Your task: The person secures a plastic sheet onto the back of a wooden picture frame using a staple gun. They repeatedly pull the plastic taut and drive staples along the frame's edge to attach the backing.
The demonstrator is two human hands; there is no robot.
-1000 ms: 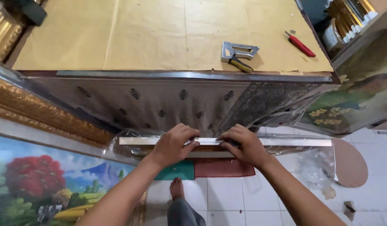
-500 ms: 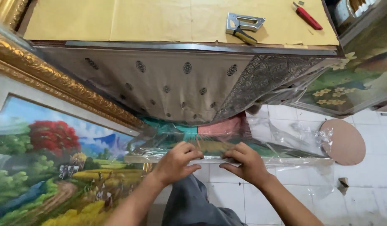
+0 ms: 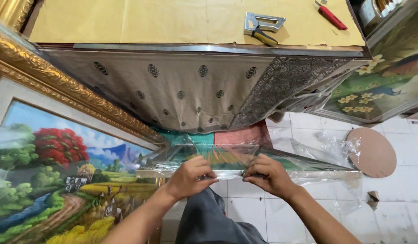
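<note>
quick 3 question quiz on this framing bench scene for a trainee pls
1. True or false: both hands grip the plastic-wrapped framed picture.
2. Which tool lies nearer the middle of the paper-covered table? A) staple gun B) red cutter
3. Fill in: the large landscape painting has a ____ coloured ornate frame.

Key:
1. True: left hand and right hand hold its near edge.
2. A: staple gun; the red cutter lies near the right corner.
3. Gold.

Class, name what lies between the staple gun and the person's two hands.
In the head view, the patterned cloth hangs between the staple gun and both hands.
</note>
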